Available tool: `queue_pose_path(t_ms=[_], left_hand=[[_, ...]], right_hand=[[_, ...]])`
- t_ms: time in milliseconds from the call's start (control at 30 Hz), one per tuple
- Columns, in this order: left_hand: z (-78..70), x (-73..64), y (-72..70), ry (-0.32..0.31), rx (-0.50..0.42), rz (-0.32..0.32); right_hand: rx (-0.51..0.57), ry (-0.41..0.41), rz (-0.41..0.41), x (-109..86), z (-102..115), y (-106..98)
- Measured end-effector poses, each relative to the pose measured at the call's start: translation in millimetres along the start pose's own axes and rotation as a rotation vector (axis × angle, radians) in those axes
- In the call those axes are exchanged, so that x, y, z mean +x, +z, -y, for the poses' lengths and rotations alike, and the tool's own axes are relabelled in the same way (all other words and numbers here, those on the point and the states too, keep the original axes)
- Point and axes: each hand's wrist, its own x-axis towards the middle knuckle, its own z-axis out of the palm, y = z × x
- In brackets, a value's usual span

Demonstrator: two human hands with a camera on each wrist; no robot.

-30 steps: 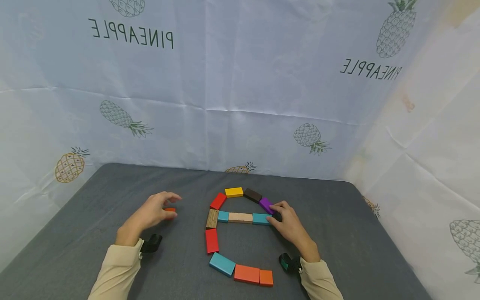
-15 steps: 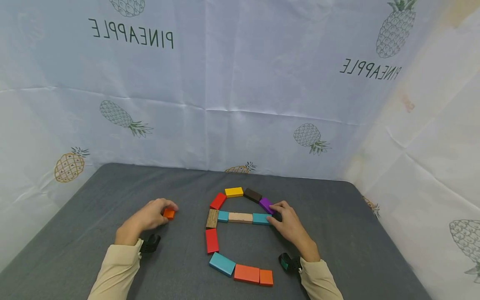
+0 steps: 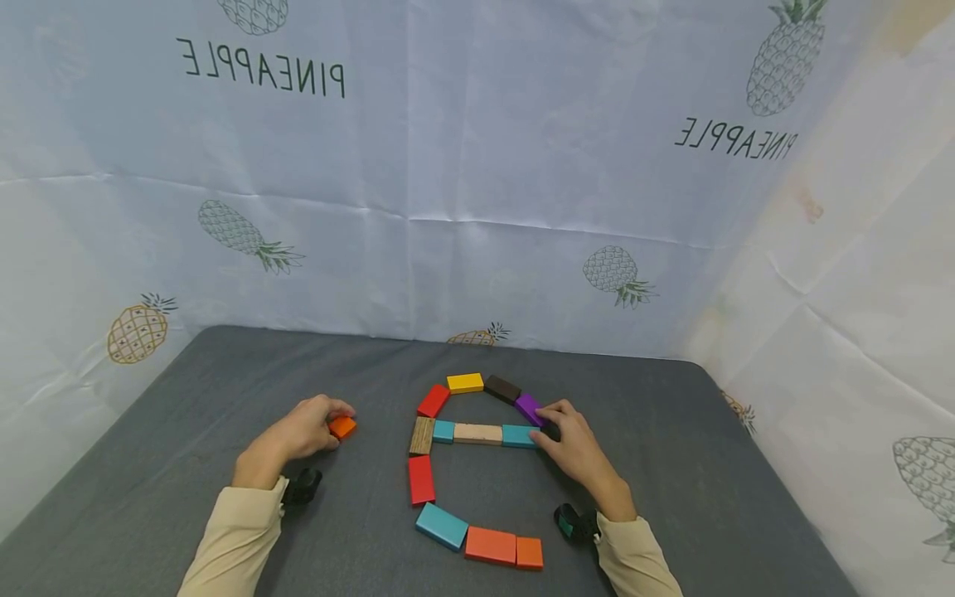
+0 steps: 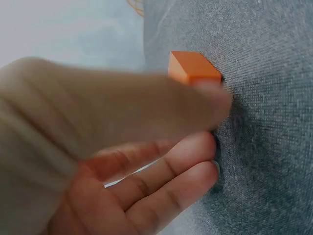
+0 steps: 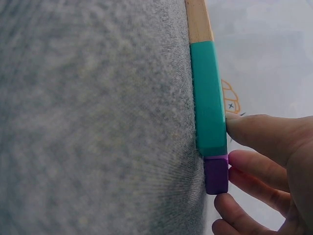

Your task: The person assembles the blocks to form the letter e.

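Left of the block layout, my left hand (image 3: 297,431) pinches a small orange block (image 3: 343,427) at the table surface. The left wrist view has the thumb in front of this orange block (image 4: 191,67), hiding part of it. My right hand (image 3: 578,446) rests at the right end of the layout. Its thumb touches the teal block (image 5: 209,100) that ends the middle row, and its fingertips touch the purple block (image 5: 216,176) beside it. These fingers lie relaxed on the blocks and do not wrap around either one.
Several blocks form a curved outline with a crossbar: yellow (image 3: 466,383), dark brown (image 3: 503,389), red (image 3: 421,480), wooden (image 3: 421,435), teal (image 3: 442,526) and orange-red (image 3: 491,545). They lie flat on a grey-covered table (image 3: 634,398). A pineapple-print curtain (image 3: 462,166) hangs behind.
My left hand has come down and its fingers have closed in on the orange block, which has turned and shifted slightly right. The right hand has stayed in place.
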Motion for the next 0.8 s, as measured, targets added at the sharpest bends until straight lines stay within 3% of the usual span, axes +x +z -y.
queue_pose_path(t_ms=[433, 800], left_hand=[[-3.3, 1.0, 2.8, 0.014, 0.020, -0.053], [-15.6, 1.0, 2.6, 0.033, -0.058, -0.070]], right_hand=[[-0.003, -0.001, -0.003, 0.3, -1, 1], [-0.005, -0.004, -0.006, 0.2, -2, 2]])
